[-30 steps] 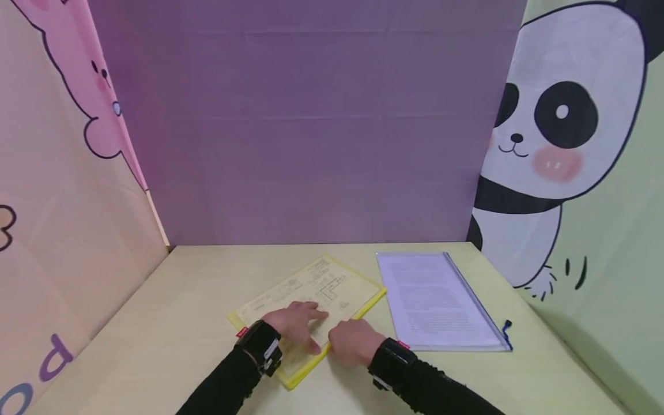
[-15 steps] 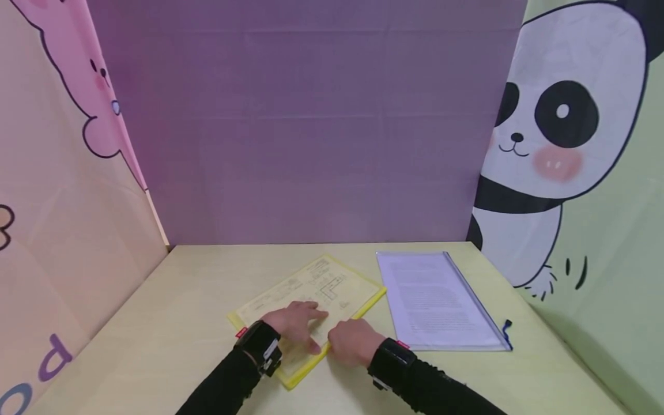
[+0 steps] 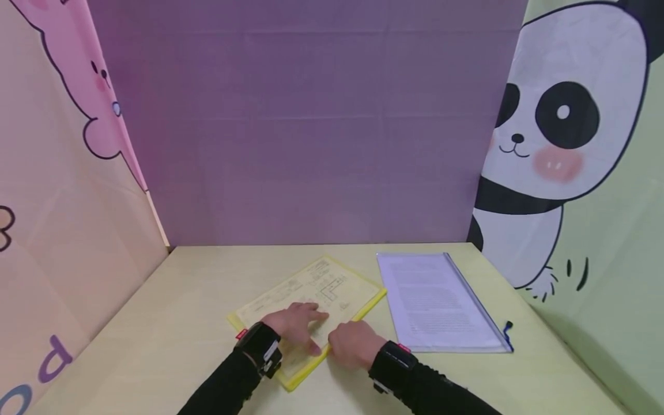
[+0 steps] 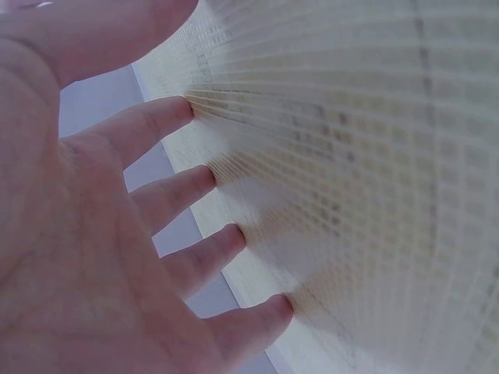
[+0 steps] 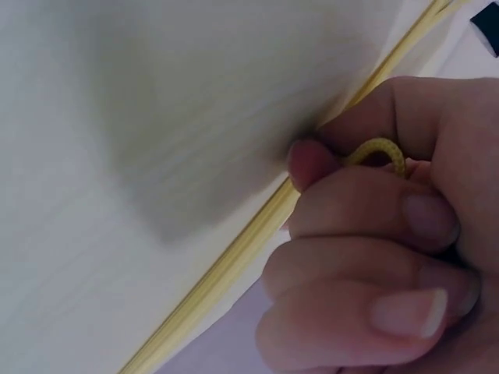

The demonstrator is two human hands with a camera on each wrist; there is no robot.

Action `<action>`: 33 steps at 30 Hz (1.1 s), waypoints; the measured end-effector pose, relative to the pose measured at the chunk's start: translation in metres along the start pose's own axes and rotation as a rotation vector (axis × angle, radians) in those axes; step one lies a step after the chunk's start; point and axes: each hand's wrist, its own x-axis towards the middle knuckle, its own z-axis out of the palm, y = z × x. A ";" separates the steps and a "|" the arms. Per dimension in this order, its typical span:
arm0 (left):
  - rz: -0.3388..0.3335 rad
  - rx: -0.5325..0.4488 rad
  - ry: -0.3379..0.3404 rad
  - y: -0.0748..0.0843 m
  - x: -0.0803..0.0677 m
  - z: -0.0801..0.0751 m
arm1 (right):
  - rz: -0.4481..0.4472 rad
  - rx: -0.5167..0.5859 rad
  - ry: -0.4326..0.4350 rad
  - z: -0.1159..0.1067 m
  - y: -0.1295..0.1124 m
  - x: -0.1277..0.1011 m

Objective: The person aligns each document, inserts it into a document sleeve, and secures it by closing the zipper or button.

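A yellow-edged mesh zip document pouch [image 3: 337,305] with a printed sheet inside lies slanted on the table. My left hand [image 3: 295,324] rests on it with fingers spread; in the left wrist view, the fingertips [image 4: 230,234] press on the mesh surface [image 4: 374,187]. At the pouch's yellow zipper edge [image 3: 370,304], my right hand [image 3: 355,344] has its fingers curled. The right wrist view shows a yellow cord loop [image 5: 380,146] of the zipper pull coming out between thumb and fingers; the rest of the pull is hidden in the grip. Along that hand runs the yellow zipper [image 5: 226,269].
To the right lies a second pouch [image 3: 438,305], clear with a printed page, a dark zipper edge and a blue pull cord [image 3: 508,329]. The pale table [image 3: 192,323] meets a purple backdrop [image 3: 311,127], with printed cartoon walls on both sides.
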 end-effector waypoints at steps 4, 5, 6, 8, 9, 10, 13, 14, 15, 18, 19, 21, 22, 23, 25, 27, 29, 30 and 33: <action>0.001 0.006 0.001 0.000 0.000 0.000 | -0.013 -0.021 0.015 0.001 -0.001 0.000; 0.000 0.009 0.001 0.000 0.000 0.000 | -0.013 -0.021 0.016 0.001 -0.001 0.000; -0.002 0.009 -0.001 0.000 0.001 0.000 | -0.015 -0.026 0.020 0.001 -0.001 0.000; -0.005 0.004 -0.003 0.000 0.001 0.000 | -0.014 -0.034 0.026 0.002 -0.002 0.000; -0.005 0.002 -0.005 0.000 0.001 0.000 | -0.014 -0.035 0.028 0.002 -0.002 0.000; -0.005 0.002 -0.006 0.000 0.001 0.000 | -0.016 -0.038 0.029 0.002 -0.002 -0.001; 0.000 0.007 -0.008 0.000 0.001 0.000 | -0.021 -0.042 0.033 0.002 -0.003 -0.001; 0.000 0.009 -0.007 0.000 0.001 0.000 | -0.023 -0.045 0.033 0.002 -0.004 -0.002; 0.001 0.010 -0.007 0.000 0.001 0.000 | -0.025 -0.047 0.033 0.002 -0.004 -0.002; -0.002 0.007 -0.006 0.001 0.000 0.000 | -0.030 -0.056 0.046 0.001 -0.005 -0.003; -0.004 0.004 -0.005 0.001 0.000 -0.001 | -0.032 -0.061 0.051 0.002 -0.005 -0.004; -0.006 0.003 -0.003 0.001 0.000 0.000 | -0.033 -0.062 0.059 0.002 -0.005 -0.004; -0.007 0.002 -0.003 0.001 0.000 0.000 | -0.033 -0.064 0.062 0.002 -0.005 -0.004; -0.007 0.001 -0.001 0.001 0.000 0.000 | -0.034 -0.063 0.063 0.002 -0.005 -0.004; -0.010 0.002 -0.001 0.002 -0.001 0.000 | -0.032 -0.059 0.060 0.003 -0.005 -0.004; -0.009 0.006 0.000 0.002 -0.001 0.000 | -0.030 -0.054 0.056 0.003 -0.005 -0.003; -0.010 0.003 0.001 0.002 -0.001 0.000 | -0.027 -0.051 0.052 0.003 -0.005 -0.003; -0.010 0.002 0.000 0.001 0.000 0.000 | -0.025 -0.050 0.049 0.003 -0.005 -0.003; -0.009 0.003 0.000 0.001 0.000 0.001 | -0.028 -0.050 0.047 0.003 -0.004 -0.003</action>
